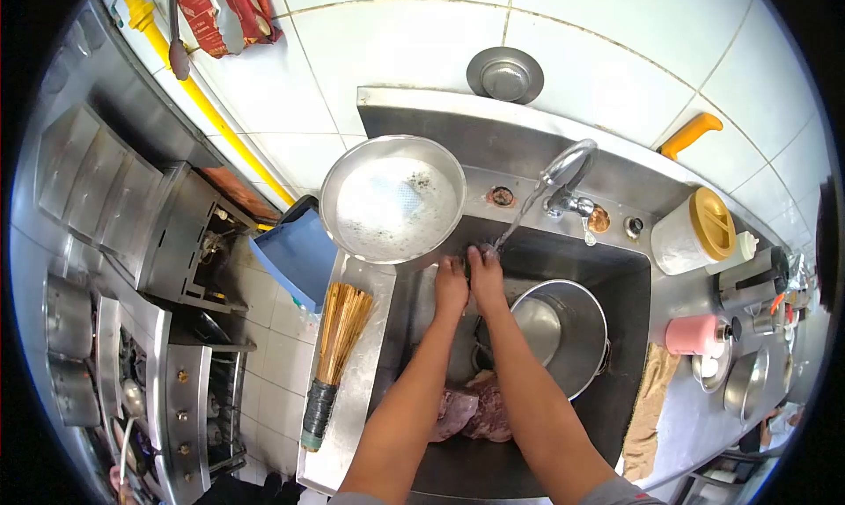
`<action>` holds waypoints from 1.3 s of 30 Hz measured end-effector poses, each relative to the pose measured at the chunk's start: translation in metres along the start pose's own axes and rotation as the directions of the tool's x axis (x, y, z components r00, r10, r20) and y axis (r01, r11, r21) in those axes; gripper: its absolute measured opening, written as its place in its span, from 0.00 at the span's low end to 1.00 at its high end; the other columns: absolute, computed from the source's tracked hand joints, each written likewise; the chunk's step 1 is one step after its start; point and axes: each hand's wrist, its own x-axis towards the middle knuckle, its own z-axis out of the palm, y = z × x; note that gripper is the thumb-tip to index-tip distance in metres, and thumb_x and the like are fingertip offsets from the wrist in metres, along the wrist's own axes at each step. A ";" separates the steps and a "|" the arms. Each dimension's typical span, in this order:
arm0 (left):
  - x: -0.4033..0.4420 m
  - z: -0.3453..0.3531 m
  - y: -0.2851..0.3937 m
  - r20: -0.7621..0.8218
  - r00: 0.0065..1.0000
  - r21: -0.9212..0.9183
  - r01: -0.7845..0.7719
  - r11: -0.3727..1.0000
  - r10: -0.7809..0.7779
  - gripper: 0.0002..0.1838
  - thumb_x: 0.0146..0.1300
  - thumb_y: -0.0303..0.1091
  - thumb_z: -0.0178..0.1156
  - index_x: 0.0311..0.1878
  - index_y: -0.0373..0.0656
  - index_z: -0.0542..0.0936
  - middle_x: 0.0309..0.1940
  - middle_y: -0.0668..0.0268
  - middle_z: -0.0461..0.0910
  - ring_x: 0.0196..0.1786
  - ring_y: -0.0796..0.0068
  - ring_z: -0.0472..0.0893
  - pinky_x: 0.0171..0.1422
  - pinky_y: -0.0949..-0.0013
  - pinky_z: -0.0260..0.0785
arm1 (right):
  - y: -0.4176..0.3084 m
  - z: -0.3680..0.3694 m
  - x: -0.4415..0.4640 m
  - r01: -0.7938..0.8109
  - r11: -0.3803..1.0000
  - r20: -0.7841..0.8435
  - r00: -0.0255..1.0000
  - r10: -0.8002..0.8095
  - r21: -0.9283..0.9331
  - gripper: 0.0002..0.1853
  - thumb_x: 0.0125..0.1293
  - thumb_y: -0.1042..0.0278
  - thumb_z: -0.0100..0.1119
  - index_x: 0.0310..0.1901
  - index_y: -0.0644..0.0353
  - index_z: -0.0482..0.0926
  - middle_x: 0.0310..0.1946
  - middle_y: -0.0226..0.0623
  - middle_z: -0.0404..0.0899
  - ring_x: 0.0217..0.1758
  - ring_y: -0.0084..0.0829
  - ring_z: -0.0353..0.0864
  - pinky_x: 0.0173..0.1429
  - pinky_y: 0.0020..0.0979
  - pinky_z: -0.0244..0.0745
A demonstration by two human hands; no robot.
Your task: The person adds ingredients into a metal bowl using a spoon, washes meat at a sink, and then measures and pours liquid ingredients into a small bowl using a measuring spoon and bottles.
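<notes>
Meat in the sink is part-hidden by arms; whether anything is held by left hand or right hand cannot be told.

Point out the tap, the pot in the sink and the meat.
Tap (569, 204): head view, on its body.
Pot (578, 338): head view, on its inner wall.
Meat (489, 414): head view, on its right-hand piece.

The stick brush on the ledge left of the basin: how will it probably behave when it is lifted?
The stick brush is probably light for its size, since it looks made of thin strips. Its fanned end would likely flex, as the strips spread apart; the wrapped handle should stay stiffer.
</notes>
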 end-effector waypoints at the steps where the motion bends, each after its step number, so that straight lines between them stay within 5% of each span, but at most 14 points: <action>1: 0.009 0.007 -0.020 -0.021 0.979 0.042 -0.201 0.979 0.202 0.19 0.74 0.44 0.47 0.46 0.35 0.74 0.39 0.47 0.81 0.43 0.49 0.80 0.50 0.55 0.70 | 0.002 -0.003 0.009 -0.093 0.995 -0.017 0.995 0.093 0.034 0.19 0.69 0.56 0.59 0.51 0.65 0.76 0.45 0.41 0.78 0.45 0.33 0.75 0.51 0.34 0.71; 2: 0.014 0.009 -0.031 -0.033 0.917 0.088 -0.393 0.915 0.397 0.18 0.73 0.43 0.48 0.47 0.35 0.75 0.39 0.47 0.81 0.42 0.51 0.81 0.49 0.55 0.70 | 0.001 -0.003 0.015 -0.183 0.981 -0.030 0.982 0.186 0.070 0.19 0.68 0.56 0.59 0.51 0.65 0.76 0.43 0.40 0.78 0.42 0.33 0.75 0.49 0.34 0.71; 5: 0.013 0.001 -0.027 0.046 0.906 0.124 -0.424 0.897 0.421 0.17 0.73 0.42 0.48 0.47 0.35 0.75 0.38 0.48 0.81 0.41 0.53 0.81 0.49 0.56 0.70 | -0.031 -0.012 0.009 -0.452 0.833 0.062 0.887 0.457 0.319 0.21 0.68 0.56 0.59 0.52 0.66 0.75 0.40 0.40 0.79 0.39 0.33 0.76 0.47 0.35 0.71; 9: 0.028 0.002 -0.028 0.113 0.971 -0.024 -0.209 0.978 0.211 0.17 0.74 0.42 0.47 0.47 0.34 0.75 0.39 0.49 0.81 0.41 0.53 0.80 0.48 0.56 0.70 | -0.038 -0.012 -0.004 -0.498 0.799 0.119 0.865 0.488 0.337 0.26 0.69 0.53 0.57 0.57 0.70 0.72 0.50 0.49 0.79 0.49 0.44 0.79 0.50 0.41 0.74; 11: 0.023 0.001 -0.012 0.113 0.993 -0.247 0.067 0.967 -0.040 0.17 0.74 0.42 0.47 0.47 0.36 0.75 0.38 0.49 0.80 0.39 0.52 0.79 0.46 0.56 0.69 | -0.002 0.007 -0.009 -0.153 0.985 0.137 0.981 0.141 0.083 0.25 0.70 0.53 0.56 0.56 0.69 0.72 0.51 0.48 0.79 0.48 0.44 0.79 0.50 0.41 0.74; 13: 0.023 0.009 -0.024 0.110 0.991 -0.221 0.100 0.970 -0.077 0.16 0.74 0.41 0.46 0.46 0.36 0.75 0.36 0.52 0.80 0.37 0.57 0.78 0.44 0.57 0.69 | -0.004 0.004 -0.008 -0.033 0.997 -0.006 0.999 0.033 0.063 0.24 0.71 0.53 0.55 0.53 0.71 0.74 0.48 0.51 0.80 0.48 0.45 0.81 0.51 0.41 0.73; 15: 0.027 0.013 -0.043 0.049 0.962 0.108 -0.271 0.957 0.267 0.16 0.75 0.42 0.46 0.47 0.38 0.75 0.39 0.58 0.80 0.41 0.68 0.78 0.43 0.64 0.70 | 0.008 0.000 0.013 -0.159 0.987 -0.042 0.986 0.159 0.014 0.22 0.71 0.55 0.54 0.48 0.72 0.77 0.42 0.53 0.81 0.45 0.46 0.81 0.51 0.42 0.73; 19: 0.016 0.006 -0.031 0.082 0.958 -0.120 -0.263 0.957 0.273 0.18 0.75 0.45 0.46 0.45 0.39 0.74 0.31 0.59 0.78 0.32 0.69 0.76 0.37 0.62 0.68 | -0.019 -0.015 0.008 -0.336 0.937 -0.005 0.941 0.338 0.101 0.20 0.72 0.57 0.54 0.49 0.71 0.77 0.36 0.50 0.82 0.39 0.42 0.81 0.45 0.44 0.74; 20: 0.005 -0.012 -0.014 0.359 0.933 -0.147 0.093 0.985 -0.034 0.19 0.76 0.48 0.45 0.48 0.42 0.76 0.28 0.65 0.76 0.22 0.78 0.70 0.22 0.71 0.60 | -0.015 -0.018 0.008 -0.339 0.935 -0.006 0.940 0.341 0.104 0.20 0.72 0.57 0.54 0.49 0.71 0.77 0.36 0.50 0.82 0.39 0.42 0.81 0.45 0.44 0.74; 23: 0.006 -0.013 -0.010 0.419 0.904 -0.262 0.211 0.942 -0.086 0.20 0.75 0.52 0.44 0.51 0.45 0.75 0.26 0.67 0.76 0.18 0.82 0.67 0.16 0.74 0.55 | 0.005 -0.019 0.013 -0.523 0.812 0.078 0.850 0.522 0.259 0.19 0.71 0.54 0.56 0.47 0.65 0.76 0.30 0.37 0.79 0.29 0.31 0.75 0.33 0.33 0.72; 26: 0.015 -0.016 -0.014 0.440 0.872 -0.441 0.420 0.793 -0.217 0.23 0.71 0.59 0.50 0.51 0.49 0.75 0.25 0.68 0.74 0.18 0.80 0.70 0.17 0.74 0.59 | 0.007 -0.021 0.012 -0.412 0.801 0.067 0.902 0.427 0.435 0.19 0.71 0.55 0.57 0.53 0.63 0.75 0.35 0.34 0.81 0.34 0.30 0.78 0.32 0.32 0.73; 35: 0.051 0.002 -0.054 0.331 0.897 -0.550 0.435 0.713 -0.292 0.20 0.69 0.57 0.54 0.44 0.48 0.77 0.29 0.66 0.78 0.20 0.76 0.73 0.19 0.71 0.65 | -0.015 -0.027 -0.003 -0.341 0.889 0.415 0.888 0.198 0.304 0.24 0.67 0.59 0.62 0.61 0.61 0.74 0.54 0.38 0.78 0.54 0.29 0.76 0.58 0.31 0.71; 37: 0.054 -0.004 -0.050 0.362 0.867 -0.460 0.486 0.743 -0.343 0.21 0.70 0.58 0.52 0.43 0.48 0.77 0.29 0.67 0.78 0.22 0.75 0.74 0.21 0.70 0.66 | -0.016 -0.024 -0.007 0.008 0.989 0.436 0.897 -0.072 0.147 0.26 0.65 0.59 0.64 0.61 0.64 0.75 0.54 0.41 0.79 0.56 0.32 0.76 0.61 0.33 0.70; 39: 0.051 -0.007 -0.048 0.385 0.833 -0.360 0.532 0.766 -0.398 0.23 0.71 0.60 0.50 0.43 0.49 0.78 0.30 0.67 0.79 0.24 0.75 0.76 0.23 0.69 0.67 | 0.007 -0.021 0.006 0.091 0.994 0.457 0.883 -0.110 0.063 0.26 0.66 0.58 0.62 0.61 0.67 0.73 0.54 0.51 0.79 0.59 0.42 0.77 0.63 0.36 0.70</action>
